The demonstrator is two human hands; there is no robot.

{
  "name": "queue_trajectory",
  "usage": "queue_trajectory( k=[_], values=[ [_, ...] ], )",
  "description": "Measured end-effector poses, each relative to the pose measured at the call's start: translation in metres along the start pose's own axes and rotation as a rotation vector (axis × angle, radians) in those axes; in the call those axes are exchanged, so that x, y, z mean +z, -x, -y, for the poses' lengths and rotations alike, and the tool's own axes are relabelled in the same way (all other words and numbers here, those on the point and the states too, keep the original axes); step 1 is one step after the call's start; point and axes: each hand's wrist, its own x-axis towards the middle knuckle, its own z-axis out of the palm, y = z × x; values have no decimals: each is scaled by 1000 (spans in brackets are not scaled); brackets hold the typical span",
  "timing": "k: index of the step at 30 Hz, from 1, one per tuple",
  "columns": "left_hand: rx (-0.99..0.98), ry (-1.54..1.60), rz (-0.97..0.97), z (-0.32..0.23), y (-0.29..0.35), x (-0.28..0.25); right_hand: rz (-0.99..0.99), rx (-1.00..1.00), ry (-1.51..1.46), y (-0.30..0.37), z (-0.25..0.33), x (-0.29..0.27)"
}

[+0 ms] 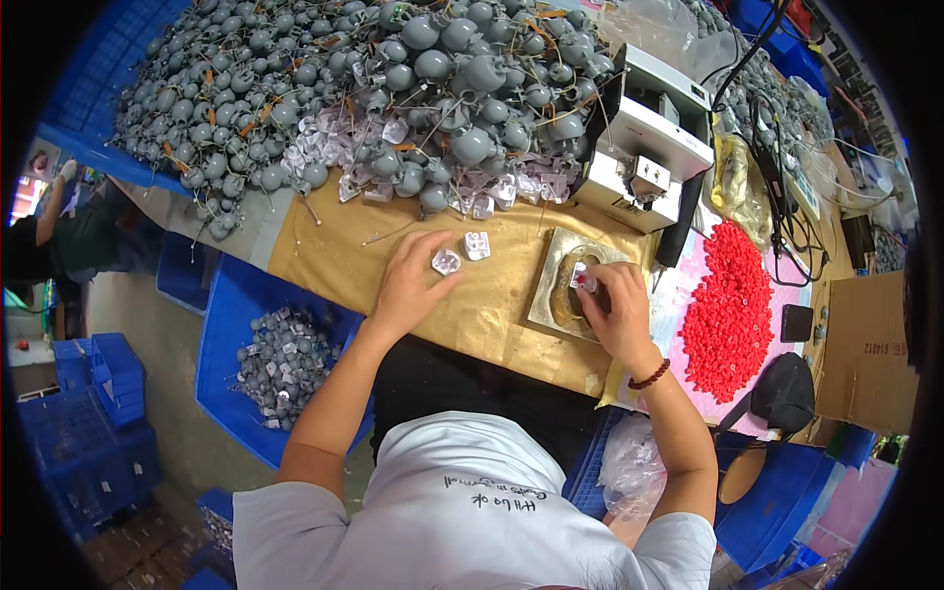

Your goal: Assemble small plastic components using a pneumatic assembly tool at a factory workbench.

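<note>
My left hand (401, 285) is at the middle of the brown-covered table, thumb and forefinger closed around a small whitish clear plastic piece (445, 262). Just right of it lies a similar small plastic piece (477, 245). With my right hand (621, 313), I pinch another small clear plastic piece (582, 279) that has a bit of red in it. This piece is over a square metal block (543, 292) with an oval ring of brownish material on top. My fingers partly hide the block's right side.
Grey round parts with wires (433, 65) heap along the back. A white bench machine (657, 133) stands behind the metal block. Small red pieces (730, 310) form a pile at right, near a cardboard box (863, 349). A blue bin (221, 364) of grey parts sits lower left.
</note>
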Motion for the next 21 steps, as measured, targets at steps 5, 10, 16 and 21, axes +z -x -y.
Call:
queue_trajectory(
  k=[5,10,16,21],
  values=[
    [77,-162,-25,0,7,0,40,78,-100,-3,2,-12],
    [19,-112,-1,-7,6,0,13,131,-198,-8,7,-23],
    [262,75,23,-75,1,18,118,423,-950,-15,41,-23],
    [441,211,58,-110,-13,23,285,664,-1328,-4,49,-19]
  ],
)
